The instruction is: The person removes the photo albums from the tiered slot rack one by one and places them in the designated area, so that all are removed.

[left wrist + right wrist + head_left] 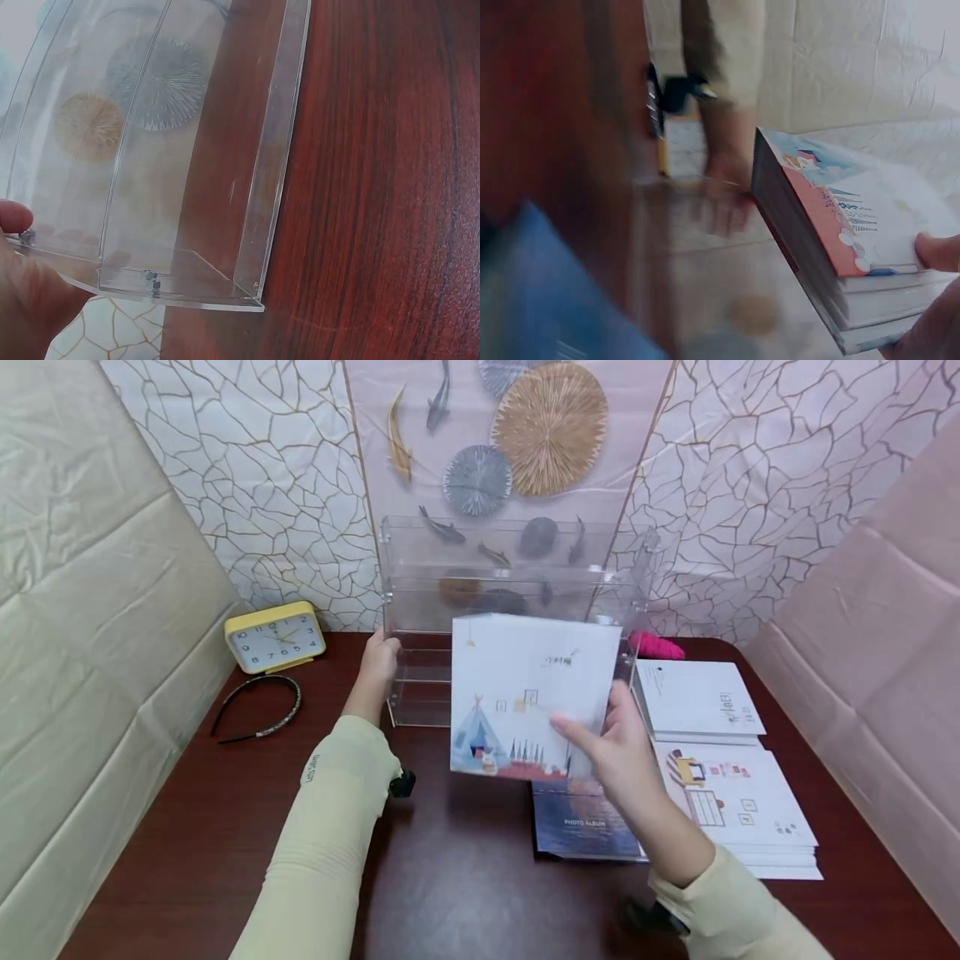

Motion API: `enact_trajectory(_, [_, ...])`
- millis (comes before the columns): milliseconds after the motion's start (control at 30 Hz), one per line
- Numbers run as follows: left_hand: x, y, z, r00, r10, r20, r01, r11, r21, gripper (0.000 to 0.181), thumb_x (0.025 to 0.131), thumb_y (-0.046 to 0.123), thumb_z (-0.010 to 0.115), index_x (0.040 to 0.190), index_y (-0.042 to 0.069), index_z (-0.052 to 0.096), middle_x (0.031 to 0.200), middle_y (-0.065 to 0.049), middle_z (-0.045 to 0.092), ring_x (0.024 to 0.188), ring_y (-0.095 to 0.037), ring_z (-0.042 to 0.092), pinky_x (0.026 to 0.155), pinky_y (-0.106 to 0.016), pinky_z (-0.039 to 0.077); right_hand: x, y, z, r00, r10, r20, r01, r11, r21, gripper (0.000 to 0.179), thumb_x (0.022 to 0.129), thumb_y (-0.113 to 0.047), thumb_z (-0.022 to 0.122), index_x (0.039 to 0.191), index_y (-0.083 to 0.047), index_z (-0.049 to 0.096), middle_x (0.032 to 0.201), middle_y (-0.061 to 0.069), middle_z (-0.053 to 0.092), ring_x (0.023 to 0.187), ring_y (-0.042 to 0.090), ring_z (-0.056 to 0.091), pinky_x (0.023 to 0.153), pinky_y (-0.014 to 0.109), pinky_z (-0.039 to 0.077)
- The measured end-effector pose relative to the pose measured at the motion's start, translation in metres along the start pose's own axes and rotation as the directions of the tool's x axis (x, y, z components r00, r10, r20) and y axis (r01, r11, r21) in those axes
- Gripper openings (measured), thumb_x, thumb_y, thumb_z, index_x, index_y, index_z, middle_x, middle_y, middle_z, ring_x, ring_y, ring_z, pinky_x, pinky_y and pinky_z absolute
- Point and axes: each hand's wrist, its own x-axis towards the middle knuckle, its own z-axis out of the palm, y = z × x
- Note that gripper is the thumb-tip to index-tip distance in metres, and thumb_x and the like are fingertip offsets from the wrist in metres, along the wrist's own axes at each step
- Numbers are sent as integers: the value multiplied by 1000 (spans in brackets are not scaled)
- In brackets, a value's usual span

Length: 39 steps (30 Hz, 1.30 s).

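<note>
My right hand point(628, 747) holds a thick white photo album point(517, 660) by its right side, with the thumb on the cover. A tent, framed pictures and a red strip decorate that cover; layered edges show in the right wrist view. Behind the album stands a clear acrylic rack point(420, 681) with several tiers. My left hand point(379, 662) grips the rack's left side, and in the left wrist view its thumb point(15, 217) lies over the clear edge. Below the held album, a dark blue photo album point(585, 822) lies on the table, partly covered from view.
White albums point(738, 793) lie in two stacks on the right, with a pink item point(657, 646) behind them. A yellow alarm clock point(275, 639) and a dark headband point(258, 731) sit at the left. Fabric walls point(97, 610) surround the brown table point(450, 877).
</note>
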Motion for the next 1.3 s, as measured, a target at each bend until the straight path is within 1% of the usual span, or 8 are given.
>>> enact_trajectory(133, [-1, 1, 1, 1000, -6, 7, 6, 1000, -19, 62, 77, -6, 35, 138, -1, 43, 134, -19, 48, 111, -29, 41, 85, -34, 36, -13, 27, 8, 963, 265, -39, -266, 964, -6, 46, 83, 4, 64, 120, 1, 38, 106, 22, 62, 78, 22, 67, 66, 37, 54])
enact_trajectory(267, [0, 3, 0, 1000, -8, 1, 8, 1000, -17, 60, 76, -5, 36, 135, -3, 45, 133, -17, 48, 111, -27, 40, 87, -35, 35, -21, 44, 18, 918, 395, -32, -396, 918, -11, 47, 83, 1, 66, 119, 5, 37, 104, 23, 60, 77, 23, 66, 65, 33, 54])
enact_trajectory(433, [2, 5, 1, 1000, -5, 3, 5, 1000, 9, 59, 76, -4, 36, 134, -3, 46, 131, -18, 49, 107, -24, 41, 81, -27, 35, -28, 58, 31, 896, 442, 37, -442, 897, -14, 41, 83, 0, 65, 116, 7, 41, 97, 20, 62, 74, 24, 65, 63, 32, 53])
enact_trajectory(667, [1, 4, 4, 1000, 1, -2, -1, 1000, 4, 57, 76, -6, 37, 132, -4, 48, 128, -19, 50, 107, -24, 40, 82, -26, 33, -27, 75, 37, 856, 415, 308, -440, 898, 13, 25, 87, 3, 56, 109, 15, 51, 85, 22, 66, 67, 25, 66, 63, 40, 54])
enact_trajectory(800, [0, 4, 3, 1000, -13, 20, 13, 1000, 11, 59, 78, -5, 36, 136, -2, 44, 136, -16, 46, 113, -22, 37, 90, -31, 32, -24, 80, 41, 839, 434, 327, -455, 891, -16, 23, 88, 2, 55, 106, 15, 53, 81, 19, 66, 63, 23, 65, 61, 39, 54])
enact_trajectory(1033, [-2, 6, -1, 999, -7, 39, 7, 1000, 14, 60, 80, -3, 35, 139, 1, 42, 141, -16, 40, 124, -29, 33, 95, -40, 29, -19, 88, 55, 857, 433, 278, -443, 896, -30, 23, 86, 2, 59, 105, 14, 55, 82, 20, 66, 63, 24, 65, 61, 37, 54])
enact_trajectory(1167, [-4, 6, -1, 999, -34, 41, 32, 998, 48, 62, 81, -1, 35, 142, 5, 38, 144, -10, 38, 124, -23, 32, 97, -38, 29, -23, 95, 64, 896, 405, 183, -398, 914, -78, 33, 83, 2, 64, 109, 15, 48, 90, 25, 62, 69, 27, 64, 65, 37, 54])
enact_trajectory(1300, [-4, 4, -1, 998, -43, 36, 40, 998, 57, 62, 82, -1, 35, 143, 6, 38, 145, -10, 37, 124, -22, 31, 98, -38, 28, -31, 100, 71, 950, 308, 58, -282, 922, -266, 60, 79, -5, 72, 121, 12, 33, 109, 26, 49, 94, 32, 55, 86, 43, 45])
